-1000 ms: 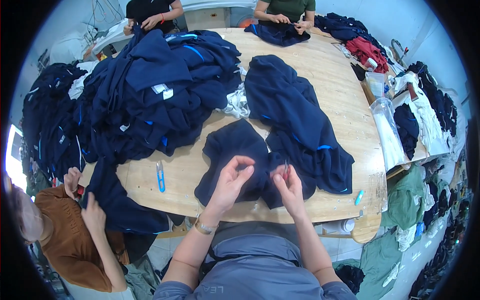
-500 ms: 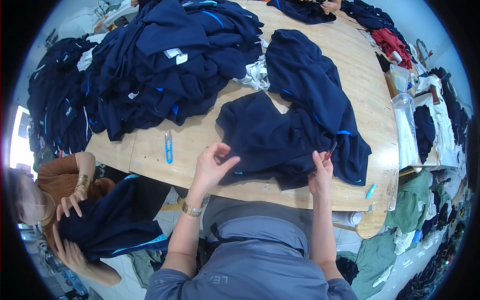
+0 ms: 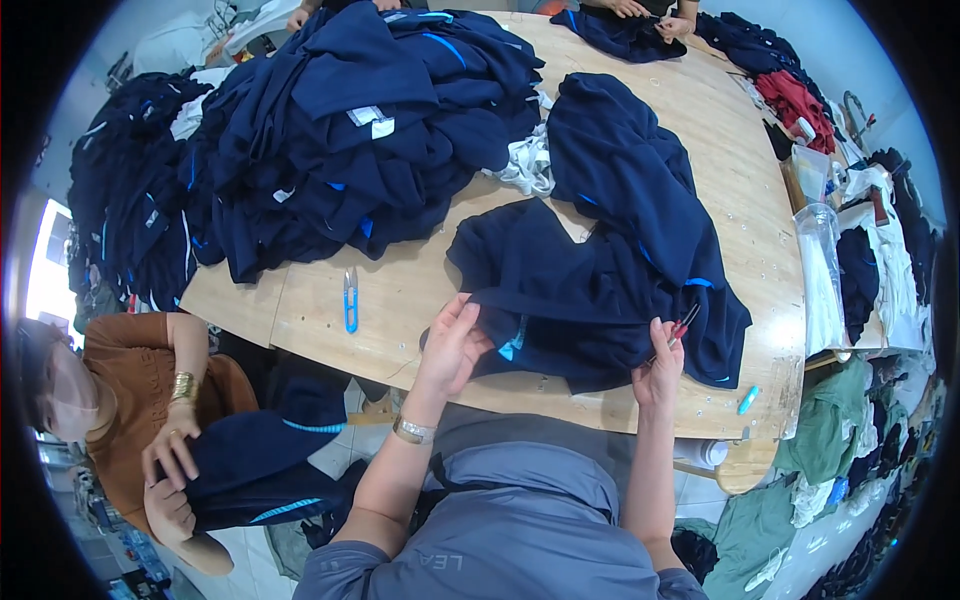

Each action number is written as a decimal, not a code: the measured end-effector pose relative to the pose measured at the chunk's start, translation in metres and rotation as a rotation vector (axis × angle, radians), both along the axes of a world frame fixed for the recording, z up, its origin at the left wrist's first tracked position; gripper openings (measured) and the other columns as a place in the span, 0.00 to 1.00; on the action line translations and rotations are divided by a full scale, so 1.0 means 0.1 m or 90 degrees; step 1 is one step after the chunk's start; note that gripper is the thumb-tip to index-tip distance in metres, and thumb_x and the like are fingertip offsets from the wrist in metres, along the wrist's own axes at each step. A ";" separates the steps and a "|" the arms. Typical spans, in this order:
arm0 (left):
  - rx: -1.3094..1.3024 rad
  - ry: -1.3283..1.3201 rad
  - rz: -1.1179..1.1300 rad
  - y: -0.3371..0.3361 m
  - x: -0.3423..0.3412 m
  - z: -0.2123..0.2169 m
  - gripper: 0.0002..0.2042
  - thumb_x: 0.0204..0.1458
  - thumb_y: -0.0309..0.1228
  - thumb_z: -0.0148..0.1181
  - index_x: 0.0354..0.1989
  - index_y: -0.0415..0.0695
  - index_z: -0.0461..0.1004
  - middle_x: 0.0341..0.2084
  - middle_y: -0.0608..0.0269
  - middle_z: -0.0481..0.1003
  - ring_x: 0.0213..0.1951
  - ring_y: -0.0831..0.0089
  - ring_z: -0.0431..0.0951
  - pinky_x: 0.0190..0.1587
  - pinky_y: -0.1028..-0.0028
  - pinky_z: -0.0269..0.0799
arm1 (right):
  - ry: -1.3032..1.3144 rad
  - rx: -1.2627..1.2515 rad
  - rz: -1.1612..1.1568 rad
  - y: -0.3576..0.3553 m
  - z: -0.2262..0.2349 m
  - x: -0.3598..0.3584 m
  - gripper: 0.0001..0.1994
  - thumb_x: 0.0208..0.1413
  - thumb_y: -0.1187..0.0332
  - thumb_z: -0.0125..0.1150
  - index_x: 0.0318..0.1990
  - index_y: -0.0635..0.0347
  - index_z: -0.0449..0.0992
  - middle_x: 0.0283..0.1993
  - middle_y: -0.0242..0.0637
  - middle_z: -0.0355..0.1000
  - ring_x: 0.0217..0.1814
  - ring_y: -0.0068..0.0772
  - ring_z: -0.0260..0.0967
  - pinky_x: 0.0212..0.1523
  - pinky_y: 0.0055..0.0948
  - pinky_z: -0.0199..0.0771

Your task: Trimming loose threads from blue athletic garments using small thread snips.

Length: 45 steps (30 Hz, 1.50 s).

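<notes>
Though heaped navy, bare wooden table point(image 3: 420, 290).

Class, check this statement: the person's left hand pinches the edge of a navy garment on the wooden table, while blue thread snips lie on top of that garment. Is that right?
Not quite. The left hand does pinch the navy garment, but the blue thread snips lie on the bare wooden table to the left of it, apart from the cloth. The head view shows this.

Looks like a garment workshop I'm in: heaps of navy clothing point(image 3: 330, 130) on a big wooden table point(image 3: 740, 200), blue thread snips point(image 3: 351, 298), co-workers handling garments.
</notes>
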<state>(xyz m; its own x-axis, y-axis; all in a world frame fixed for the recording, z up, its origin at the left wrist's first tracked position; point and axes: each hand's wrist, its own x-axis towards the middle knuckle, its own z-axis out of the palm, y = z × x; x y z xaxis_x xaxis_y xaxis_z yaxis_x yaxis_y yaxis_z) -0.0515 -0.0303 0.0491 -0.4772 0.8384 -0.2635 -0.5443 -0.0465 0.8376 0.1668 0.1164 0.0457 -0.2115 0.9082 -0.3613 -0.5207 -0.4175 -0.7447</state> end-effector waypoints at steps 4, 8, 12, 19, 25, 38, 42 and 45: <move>0.179 -0.326 -0.069 0.06 0.01 0.07 0.15 0.62 0.36 0.37 0.50 0.41 0.64 0.45 0.56 0.72 0.48 0.66 0.72 0.53 0.62 0.67 | -0.005 0.053 0.015 -0.01 -0.06 -0.01 0.16 0.55 0.73 0.57 0.23 0.46 0.56 0.19 0.16 0.51 0.16 0.08 0.48 0.16 0.12 0.49; 0.175 -0.524 -0.075 0.08 0.05 0.13 0.17 0.62 0.37 0.37 0.53 0.39 0.62 0.47 0.54 0.71 0.50 0.61 0.70 0.54 0.60 0.65 | -0.040 0.051 0.029 -0.03 0.01 -0.02 0.17 0.54 0.73 0.58 0.22 0.46 0.55 0.20 0.16 0.50 0.20 0.07 0.46 0.19 0.12 0.46; 0.183 -0.551 -0.083 0.10 0.09 0.05 0.18 0.62 0.37 0.38 0.54 0.40 0.62 0.49 0.54 0.70 0.52 0.61 0.69 0.56 0.60 0.63 | -0.030 0.082 0.032 0.03 -0.16 0.02 0.15 0.53 0.72 0.59 0.23 0.45 0.58 0.20 0.16 0.55 0.20 0.08 0.54 0.19 0.13 0.50; 0.098 -0.396 -0.048 0.09 0.24 0.03 0.15 0.62 0.35 0.38 0.52 0.43 0.63 0.47 0.57 0.71 0.49 0.64 0.72 0.51 0.62 0.68 | -0.079 0.090 -0.092 0.00 -0.15 0.03 0.16 0.54 0.73 0.59 0.24 0.47 0.56 0.20 0.16 0.50 0.19 0.07 0.44 0.18 0.12 0.43; 0.039 0.172 -0.417 0.01 0.66 0.12 0.14 0.53 0.31 0.56 0.47 0.39 0.70 0.42 0.64 0.74 0.42 0.79 0.73 0.46 0.78 0.69 | -0.270 0.269 -0.224 0.09 -0.31 0.13 0.14 0.56 0.71 0.57 0.24 0.53 0.57 0.22 0.20 0.51 0.24 0.12 0.44 0.26 0.16 0.48; -0.277 0.937 0.333 0.22 -0.41 -0.51 0.13 0.46 0.36 0.63 0.35 0.39 0.73 0.25 0.59 0.73 0.27 0.71 0.72 0.34 0.74 0.68 | -0.740 0.588 0.117 -0.41 -0.52 -0.04 0.17 0.44 0.67 0.65 0.33 0.62 0.61 0.24 0.40 0.60 0.27 0.45 0.60 0.29 0.34 0.61; -0.314 0.589 -0.007 0.18 -0.68 -0.56 0.14 0.50 0.35 0.60 0.39 0.39 0.72 0.30 0.59 0.75 0.33 0.68 0.74 0.40 0.73 0.68 | -0.684 0.515 0.030 -0.13 -0.31 0.08 0.08 0.48 0.76 0.56 0.29 0.63 0.61 0.20 0.38 0.59 0.22 0.29 0.58 0.25 0.29 0.62; 0.072 0.289 0.104 0.13 -0.80 -0.10 0.09 0.55 0.30 0.54 0.40 0.38 0.71 0.33 0.68 0.74 0.35 0.82 0.71 0.41 0.80 0.66 | -0.648 0.510 -0.206 0.25 0.00 0.39 0.08 0.51 0.80 0.54 0.29 0.61 0.60 0.25 0.29 0.59 0.25 0.20 0.55 0.27 0.23 0.60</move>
